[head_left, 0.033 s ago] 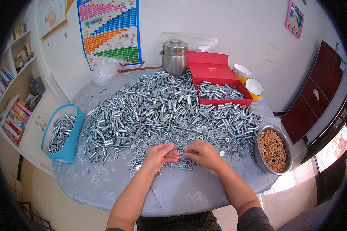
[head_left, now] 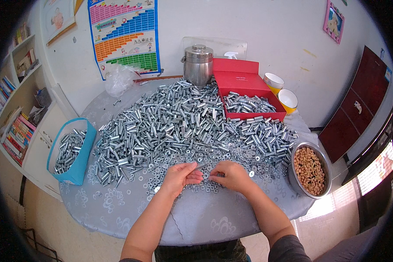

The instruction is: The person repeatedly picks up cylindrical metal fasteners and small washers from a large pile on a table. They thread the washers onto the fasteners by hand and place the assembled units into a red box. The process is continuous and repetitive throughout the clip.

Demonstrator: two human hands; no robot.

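Observation:
My left hand (head_left: 182, 178) is closed, thumb uppermost, on a slim grey metal bolt (head_left: 200, 166) whose end sticks out past the fingertips toward the right. A short gap to the right is my right hand (head_left: 232, 176), with its fingers curled together in a pinch. Whatever the right fingers hold, if anything, is too small or hidden to make out. Under and around both hands lie loose silver nuts and washers (head_left: 212, 185). Just beyond is a wide heap of silver metal bolts and sleeves (head_left: 161, 122).
On the round table (head_left: 113, 214), a blue bin (head_left: 81, 159) with metal pieces stands left. A red box (head_left: 257, 116) of similar pieces is at the back right, near two bowls (head_left: 288, 99) and a steel pot (head_left: 198, 70). A metal basin (head_left: 294, 181) with brown pieces stands right.
My right hand has shifted very slightly and its fingers have drawn closer together. The left hand and the metal bolt in it stay in place.

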